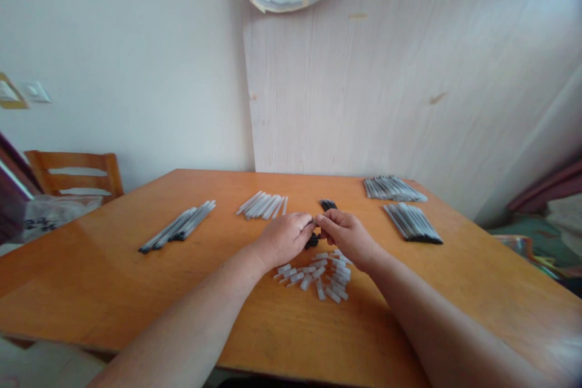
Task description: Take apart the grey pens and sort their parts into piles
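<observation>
My left hand [287, 236] and my right hand [343, 235] meet over the middle of the table, fingertips pinched together. Whatever small piece they hold between them is too small and hidden to name. Just beneath the fingers lie some small black parts [311, 241], partly covered by my hands. Closer to me is a loose scatter of short, whitish translucent plastic pieces [320, 288], each with a narrow tip. Beyond my right hand sits a small bunch of dark, thin pieces [328, 204]. Behind my left hand, white translucent tubes [264, 205] lie side by side.
On the orange wooden table [218, 315], clear tubes with black ends [182, 227] lie at the left. Two more groups of such sticks, a near one [413, 223] and a far one [393, 188], rest at the right. A wooden chair [75, 160] stands at the left; a wall backs the table.
</observation>
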The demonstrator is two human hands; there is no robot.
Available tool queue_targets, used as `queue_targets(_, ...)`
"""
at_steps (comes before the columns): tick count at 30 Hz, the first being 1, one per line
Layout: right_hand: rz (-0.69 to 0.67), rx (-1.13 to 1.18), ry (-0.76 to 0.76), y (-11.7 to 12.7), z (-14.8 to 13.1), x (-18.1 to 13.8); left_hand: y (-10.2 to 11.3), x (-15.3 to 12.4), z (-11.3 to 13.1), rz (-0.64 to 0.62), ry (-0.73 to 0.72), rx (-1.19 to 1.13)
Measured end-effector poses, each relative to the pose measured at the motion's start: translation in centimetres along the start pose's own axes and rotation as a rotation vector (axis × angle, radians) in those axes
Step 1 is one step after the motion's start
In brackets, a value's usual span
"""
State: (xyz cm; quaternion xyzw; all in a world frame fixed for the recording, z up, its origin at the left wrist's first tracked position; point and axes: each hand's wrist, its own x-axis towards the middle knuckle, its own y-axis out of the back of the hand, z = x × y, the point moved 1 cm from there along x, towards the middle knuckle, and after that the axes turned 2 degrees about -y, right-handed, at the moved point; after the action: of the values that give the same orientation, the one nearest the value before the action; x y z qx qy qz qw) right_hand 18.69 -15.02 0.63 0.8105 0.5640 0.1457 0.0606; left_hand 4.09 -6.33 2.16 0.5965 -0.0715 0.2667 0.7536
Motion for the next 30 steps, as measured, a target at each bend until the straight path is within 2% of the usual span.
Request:
queue_targets(6, -0.021, 0.057, -0.002, 0.1, 0.2, 0.1, 0.3, -0.1, 0.0, 0.01, -0.001, 0.019)
queue_targets(13, -0.013, 0.099, 0.017, 0.4, -0.2, 0.0, 0.8, -0.2, 0.0, 0.027, 0.037, -0.109)
queue_targets(20, -0.009, 0.114, -0.067, 1.4, -0.6, 0.0, 0.4, -0.2, -2.2, 0.106, 0.151, -0.146)
queue_targets(25, -0.166, -0.002, -0.121, 0.8, 0.1, -0.2, 0.8, -0.1, -3.8, 0.177, 0.171, -0.149)
queue_targets(30, -0.245, -0.241, 0.012, -0.5, 0.2, -0.8, 1.1, 0.0, -4.4, 0.22, 0.192, -0.174)
